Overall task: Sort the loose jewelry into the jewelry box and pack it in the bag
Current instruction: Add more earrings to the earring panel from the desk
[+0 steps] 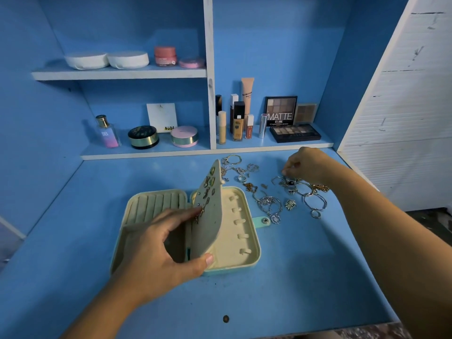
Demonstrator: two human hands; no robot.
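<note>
A mint and cream jewelry box (pixel 244 255) lies open on the blue desk. My left hand (pixel 156 250) holds its middle earring flap (pixel 210 216) upright, thumb on the flap's lower edge; several earrings are pinned to the flap. The ring rolls (pixel 156 201) fill the left half, and small hooks line the right half. Loose jewelry (pixel 269 204), rings, bangles and chains, is scattered to the right of the box. My right hand (pixel 305 165) hovers over a ring cluster (pixel 289 183) with fingertips pinched together; whether they grip a piece I cannot tell. No bag is in view.
Behind the desk a low shelf (pixel 208 150) carries a perfume bottle (pixel 106 132), powder jars, foundation bottles and eyeshadow palettes (pixel 293 132). An upper shelf (pixel 117 73) holds white pads and pink jars. A white panel (pixel 403 106) stands at the right.
</note>
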